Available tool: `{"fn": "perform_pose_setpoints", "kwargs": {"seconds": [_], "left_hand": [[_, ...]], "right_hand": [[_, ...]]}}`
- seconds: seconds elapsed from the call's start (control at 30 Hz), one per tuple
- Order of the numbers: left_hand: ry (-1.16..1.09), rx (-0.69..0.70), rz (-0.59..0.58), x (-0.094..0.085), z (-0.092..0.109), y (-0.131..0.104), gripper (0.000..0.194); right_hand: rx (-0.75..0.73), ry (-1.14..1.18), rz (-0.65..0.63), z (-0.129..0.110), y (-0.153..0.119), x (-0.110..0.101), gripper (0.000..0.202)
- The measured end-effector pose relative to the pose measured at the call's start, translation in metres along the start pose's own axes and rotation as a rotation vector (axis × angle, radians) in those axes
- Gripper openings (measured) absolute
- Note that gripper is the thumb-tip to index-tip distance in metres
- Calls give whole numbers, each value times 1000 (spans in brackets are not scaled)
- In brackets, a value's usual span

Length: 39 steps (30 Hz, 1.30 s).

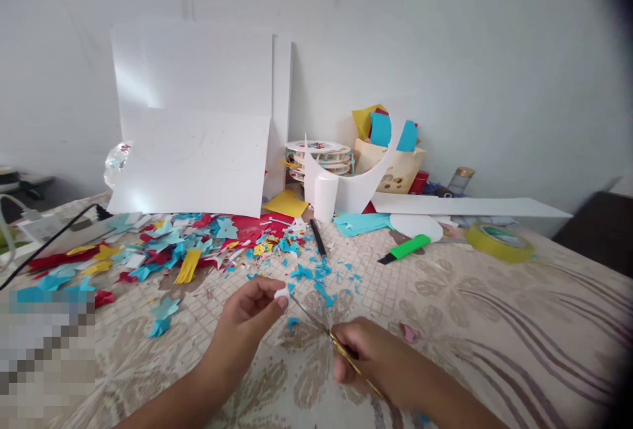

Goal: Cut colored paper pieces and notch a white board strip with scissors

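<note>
Near the middle of the view, my left hand (251,314) pinches a small white piece (282,294) between thumb and fingers. My right hand (368,353) is closed around the gold handles of a pair of scissors (324,329). The scissor blades point up and left, and their tips meet the edge of the white piece. Blue paper scraps (321,279) lie on the patterned tablecloth (395,304) just beyond both hands.
Coloured paper cutouts (168,244) cover the left side. White boards (192,159) lean on the wall. A green cutter (408,248), a black pen (317,238) and a yellow tape roll (499,242) lie beyond my hands. A layered round model (321,159) stands behind a curved white sheet.
</note>
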<state>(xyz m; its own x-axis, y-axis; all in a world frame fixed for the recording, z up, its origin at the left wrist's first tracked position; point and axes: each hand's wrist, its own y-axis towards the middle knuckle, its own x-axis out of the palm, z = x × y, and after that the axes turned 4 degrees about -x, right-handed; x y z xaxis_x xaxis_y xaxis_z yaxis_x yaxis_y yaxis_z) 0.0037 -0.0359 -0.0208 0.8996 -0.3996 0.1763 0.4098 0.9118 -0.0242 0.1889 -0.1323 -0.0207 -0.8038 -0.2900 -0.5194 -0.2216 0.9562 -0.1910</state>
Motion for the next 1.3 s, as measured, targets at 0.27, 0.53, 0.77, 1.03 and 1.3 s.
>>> {"fn": "perform_pose_setpoints", "kwargs": {"seconds": [0.27,0.53,0.77,1.03,1.3], "left_hand": [[23,-24,-78,-1,-2,-1,20],[54,-17,-75,0,2,0,21],[92,-36,-115,-2,3,3,23],[112,-4,-123,-7,-3,5,20],[186,86,-91,-7,-3,4,24]], "right_hand": [[10,-42,1,-3,0,-1,19],[63,-48,3,-10,-2,-1,17],[54,-57,21,-10,0,1,20],[-20,-55,60,-15,0,2,20],[73,142,27,10,7,4,22]]}}
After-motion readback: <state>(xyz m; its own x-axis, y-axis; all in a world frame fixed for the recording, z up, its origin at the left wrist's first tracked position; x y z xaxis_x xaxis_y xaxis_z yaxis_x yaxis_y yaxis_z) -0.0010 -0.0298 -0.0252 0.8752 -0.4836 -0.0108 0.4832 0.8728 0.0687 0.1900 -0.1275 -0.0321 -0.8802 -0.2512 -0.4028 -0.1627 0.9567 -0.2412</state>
